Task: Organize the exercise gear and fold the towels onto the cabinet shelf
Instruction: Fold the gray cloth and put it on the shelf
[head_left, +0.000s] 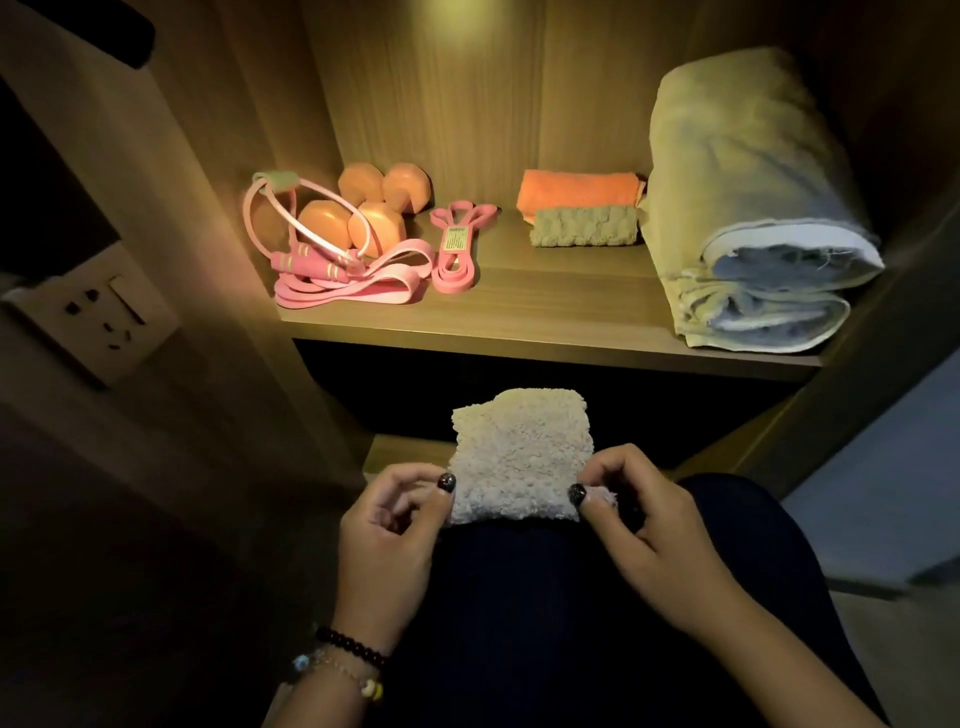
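Pink resistance bands (363, 283) and orange dumbbells (358, 210) bunched at the shelf (545, 317) left end, folded orange towel (579, 191) and knit cloth (584, 226) mid-back, big folded towel (748, 208) hugging the right edge. Down front, below the shelf edge: fluffy cream cloth (522, 457) over a dark-trousered knee (571, 597), pinched at its near corners by left hand (387, 525) and right hand (639, 519), thumb against curled fingers.
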